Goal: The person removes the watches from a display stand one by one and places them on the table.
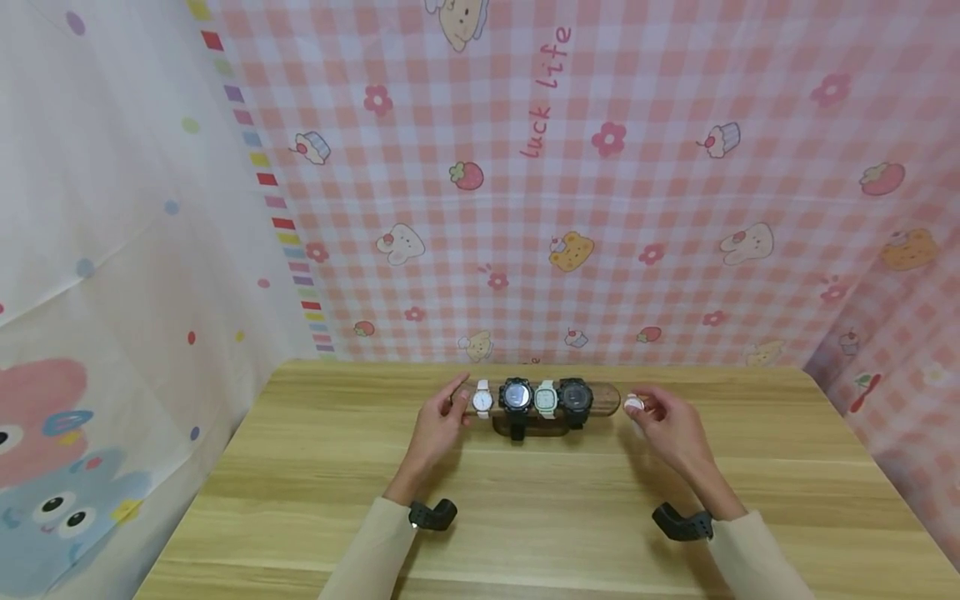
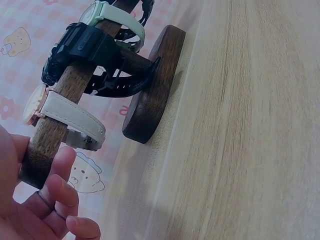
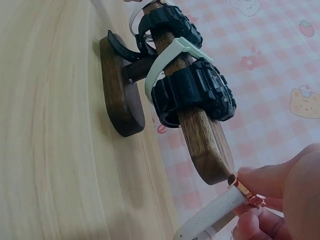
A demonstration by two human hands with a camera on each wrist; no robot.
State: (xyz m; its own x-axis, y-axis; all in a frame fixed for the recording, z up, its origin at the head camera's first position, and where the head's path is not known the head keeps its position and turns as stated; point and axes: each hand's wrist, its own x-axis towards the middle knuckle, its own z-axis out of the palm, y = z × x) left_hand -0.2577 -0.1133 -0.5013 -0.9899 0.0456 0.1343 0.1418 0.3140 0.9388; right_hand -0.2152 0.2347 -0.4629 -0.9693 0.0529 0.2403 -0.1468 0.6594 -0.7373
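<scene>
A dark wooden watch stand (image 1: 606,401) has a raised bar over a rounded base (image 2: 155,95). My left hand (image 1: 438,423) grips the bar's left end between thumb and fingers. Beside those fingers, a white-strapped watch (image 2: 70,112) is looped on the bar. Further right come a black watch (image 1: 517,396), a mint green watch (image 1: 546,399) and another black watch (image 1: 575,397). At the bar's right end, my right hand (image 1: 675,427) pinches a watch (image 3: 215,212) with a white strap and rose-gold case. Its strap hangs toward the table, and the case is close to the bar's tip.
The stand is near the back edge of a light wood table (image 1: 555,517). Behind it hangs a pink checked cloth (image 1: 525,208), and a white printed cloth (image 1: 135,250) covers the left side. Each wrist wears a black camera mount (image 1: 682,522).
</scene>
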